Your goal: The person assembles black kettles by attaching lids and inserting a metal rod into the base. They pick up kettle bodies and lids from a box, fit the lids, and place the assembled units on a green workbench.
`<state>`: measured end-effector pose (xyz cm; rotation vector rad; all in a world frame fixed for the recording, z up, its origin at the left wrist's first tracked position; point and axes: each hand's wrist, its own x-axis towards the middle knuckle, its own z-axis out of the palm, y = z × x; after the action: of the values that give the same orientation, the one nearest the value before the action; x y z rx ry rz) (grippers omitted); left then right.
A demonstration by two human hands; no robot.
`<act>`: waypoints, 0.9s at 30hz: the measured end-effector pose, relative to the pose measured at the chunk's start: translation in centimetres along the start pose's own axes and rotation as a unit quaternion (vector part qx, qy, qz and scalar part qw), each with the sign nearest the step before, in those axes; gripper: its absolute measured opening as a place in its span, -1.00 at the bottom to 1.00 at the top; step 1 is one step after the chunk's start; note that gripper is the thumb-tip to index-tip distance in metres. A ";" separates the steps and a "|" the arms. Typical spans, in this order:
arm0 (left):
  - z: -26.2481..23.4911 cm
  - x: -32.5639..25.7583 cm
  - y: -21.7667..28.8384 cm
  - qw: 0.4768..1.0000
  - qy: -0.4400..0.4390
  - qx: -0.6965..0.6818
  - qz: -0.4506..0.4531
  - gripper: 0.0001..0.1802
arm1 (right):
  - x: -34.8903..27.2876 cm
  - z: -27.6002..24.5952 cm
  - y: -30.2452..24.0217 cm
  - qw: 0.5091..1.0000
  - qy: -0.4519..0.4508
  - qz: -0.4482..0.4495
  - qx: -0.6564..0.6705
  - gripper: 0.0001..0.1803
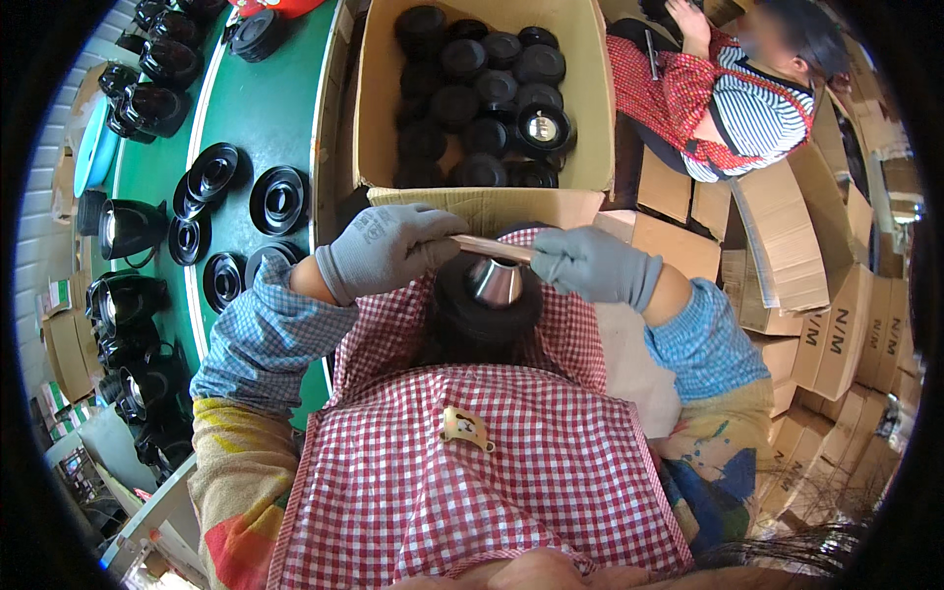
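Observation:
My left hand [388,248] and my right hand [595,265] wear grey knit gloves and are held in front of my apron. Between them runs a narrow, pale brownish strip [494,248], its ends closed in the fingers of each hand. What the strip is made of I cannot make out. Just below it a shiny metal cone [499,285] rises from a round black part [462,313], which rests at my lap. The strip passes across the cone's upper end; whether they touch I cannot tell.
Beyond my hands an open cardboard box [595,108] holds many round black parts. On the left, a green table [254,118] carries black ring-shaped lids [278,200] and glossy black pots [133,231]. A co-worker [757,108] sits at upper right, near stacked cartons [836,334].

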<state>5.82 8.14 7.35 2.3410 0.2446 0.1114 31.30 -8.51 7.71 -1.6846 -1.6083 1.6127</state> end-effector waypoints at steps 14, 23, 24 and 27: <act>-0.1 1.8 -2.6 0.982 -0.129 -0.060 -0.126 -0.57 | 3.8 0.2 3.5 0.920 0.094 -0.283 -0.255 -0.11; 9.0 11.1 -8.8 0.965 -0.075 -0.177 0.180 -0.63 | 4.7 7.4 -7.2 0.938 0.007 -0.328 -0.116 -0.12; 11.0 12.3 -9.2 0.938 -0.036 -0.212 0.272 -0.64 | 5.2 7.8 -8.0 0.917 0.018 -0.368 -0.156 -0.11; 11.0 12.5 -8.2 0.939 -0.099 -0.328 -0.002 -0.60 | 5.0 5.7 -5.8 0.908 0.009 -0.409 0.089 -0.26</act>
<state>18.59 8.81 -6.10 1.6692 0.0892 -0.0419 22.43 -5.07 8.18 -0.7393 -1.7455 1.2305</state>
